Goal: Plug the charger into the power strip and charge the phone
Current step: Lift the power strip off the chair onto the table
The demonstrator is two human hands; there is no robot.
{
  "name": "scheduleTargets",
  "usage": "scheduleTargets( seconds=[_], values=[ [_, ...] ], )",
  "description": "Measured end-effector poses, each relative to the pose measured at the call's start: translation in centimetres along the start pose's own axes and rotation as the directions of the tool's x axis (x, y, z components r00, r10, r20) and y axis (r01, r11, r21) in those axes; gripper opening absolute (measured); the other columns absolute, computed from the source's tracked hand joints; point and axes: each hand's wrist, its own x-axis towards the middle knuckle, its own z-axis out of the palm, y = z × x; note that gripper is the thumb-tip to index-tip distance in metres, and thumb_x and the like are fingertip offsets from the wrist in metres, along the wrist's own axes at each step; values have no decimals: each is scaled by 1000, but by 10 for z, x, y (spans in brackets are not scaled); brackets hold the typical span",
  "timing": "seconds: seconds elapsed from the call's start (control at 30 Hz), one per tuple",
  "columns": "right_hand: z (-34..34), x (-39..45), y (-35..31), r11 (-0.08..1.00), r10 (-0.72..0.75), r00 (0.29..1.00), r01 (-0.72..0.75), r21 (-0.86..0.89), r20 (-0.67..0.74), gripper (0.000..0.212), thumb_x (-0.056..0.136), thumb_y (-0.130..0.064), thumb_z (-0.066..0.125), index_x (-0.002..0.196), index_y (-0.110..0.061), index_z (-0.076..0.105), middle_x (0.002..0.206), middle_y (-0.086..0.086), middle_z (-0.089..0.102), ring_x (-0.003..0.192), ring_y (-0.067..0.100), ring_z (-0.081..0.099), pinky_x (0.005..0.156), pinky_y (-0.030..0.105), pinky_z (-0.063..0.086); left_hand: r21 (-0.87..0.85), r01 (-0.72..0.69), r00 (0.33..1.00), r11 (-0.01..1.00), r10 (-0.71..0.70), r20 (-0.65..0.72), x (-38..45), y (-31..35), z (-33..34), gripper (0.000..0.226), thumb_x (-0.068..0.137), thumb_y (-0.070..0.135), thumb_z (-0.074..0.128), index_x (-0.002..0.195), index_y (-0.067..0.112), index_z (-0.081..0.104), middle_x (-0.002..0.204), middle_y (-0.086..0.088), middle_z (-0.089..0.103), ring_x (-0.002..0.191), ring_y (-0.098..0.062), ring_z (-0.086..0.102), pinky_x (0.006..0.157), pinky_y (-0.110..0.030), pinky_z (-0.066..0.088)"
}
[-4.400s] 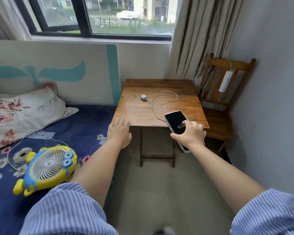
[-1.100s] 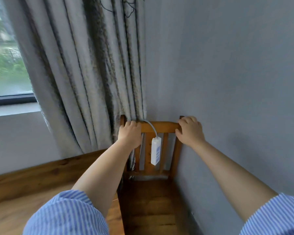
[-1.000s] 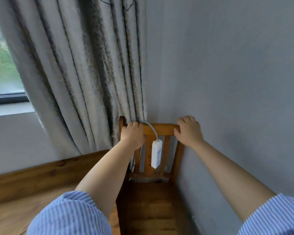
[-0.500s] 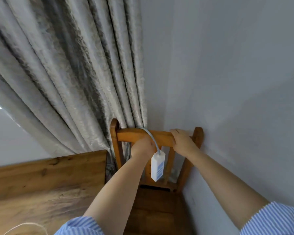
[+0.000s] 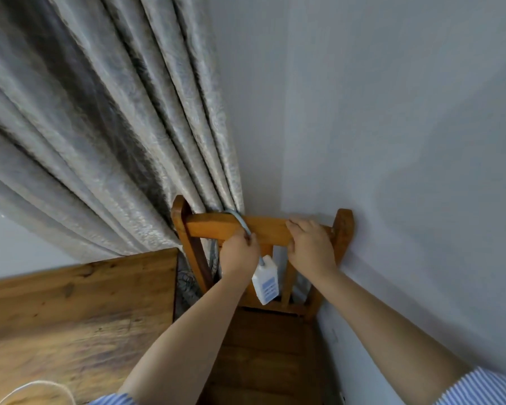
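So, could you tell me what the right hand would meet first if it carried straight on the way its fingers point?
The right hand already rests on the chair's top rail, fingers pointing up and away. Past the rail, the grey wall looks to come next, though depth is unclear.

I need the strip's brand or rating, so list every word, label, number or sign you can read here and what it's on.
No text is legible.
The power strip shows only a pale blue socket panel; any marking is too blurred to read.
The chair, curtain and wall carry none.
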Motion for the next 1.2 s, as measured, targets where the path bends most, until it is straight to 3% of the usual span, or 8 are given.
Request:
scheduleTargets(
  seconds=[0.1, 0.23, 0.5, 0.73, 0.83, 0.93, 1.0, 1.2],
  values=[
    [-1, 1, -4, 999, 23, 1000, -23, -32, 2, 38, 82, -4, 54, 119, 2, 52, 119, 20, 61, 111, 32, 52, 97, 40, 41, -91, 1, 997, 996, -9, -82, -2, -11, -21, 24, 93, 22, 42, 74, 10, 48, 55, 0, 48, 50, -18, 48, 43, -27, 33],
    [1, 5, -13, 993, 95, 995, -92, -80, 43, 31, 82, -10, 51, 111, -1, 55, 109, 17, 61, 103, 30, 50, 88, 37, 41, -118, -23, 978, 993, -2, -206, 3, -29, -67, 29, 94, 18, 38, 66, 14, 41, 52, -2, 39, 45, -16, 37, 44, -27, 25],
    [19, 32, -50, 1000, -5, 990, 8, -17, 138, 31, 88, -2, 43, 118, -3, 53, 116, 16, 58, 108, 27, 49, 90, 33, 38, 9, -158, 952, 987, 154, -266, 26, -40, -126, 40, 94, 18, 38, 54, 22, 36, 52, 1, 40, 50, -12, 37, 45, -28, 24],
    [28, 49, -78, 992, -77, 975, 96, -84, 207, 33, 88, 3, 39, 117, -6, 51, 125, 12, 53, 113, 23, 46, 91, 32, 39, 43, -89, 960, 995, 97, -261, 70, -30, -157, 43, 94, 15, 39, 51, 15, 38, 51, 0, 37, 53, -19, 37, 45, -27, 25],
    [30, 52, -76, 987, -69, 975, 98, -128, 212, 30, 89, 2, 38, 114, -6, 54, 123, 12, 54, 111, 24, 48, 89, 34, 40, -21, 1, 968, 1000, -7, -250, 84, -29, -162, 35, 93, 15, 40, 66, -2, 54, 52, -4, 41, 63, -25, 44, 62, -38, 42],
    [30, 54, -76, 981, -89, 974, 123, -153, 208, 28, 89, 2, 40, 111, -8, 55, 122, 10, 55, 108, 21, 49, 85, 31, 42, 11, -1, 976, 1000, 3, -219, 88, -34, -163, 34, 92, 13, 41, 70, -6, 58, 68, -24, 60, 75, -38, 55, 71, -42, 46],
    [29, 55, -79, 981, -86, 976, 118, -152, 199, 27, 89, 4, 39, 107, -6, 56, 119, 12, 56, 105, 22, 52, 80, 29, 42, 80, -14, 985, 997, 28, -172, 84, -43, -162, 35, 92, 14, 41, 66, -3, 58, 70, -21, 61, 77, -37, 55, 68, -39, 42],
    [28, 51, -90, 955, -53, 976, 112, -276, 213, 31, 88, 8, 36, 114, 2, 51, 123, 21, 51, 107, 33, 51, 87, 40, 44, 233, -24, 996, 972, 44, -82, 58, -71, -178, 43, 93, 16, 39, 50, 16, 34, 50, -2, 37, 48, -16, 34, 43, -28, 21]
  ],
)
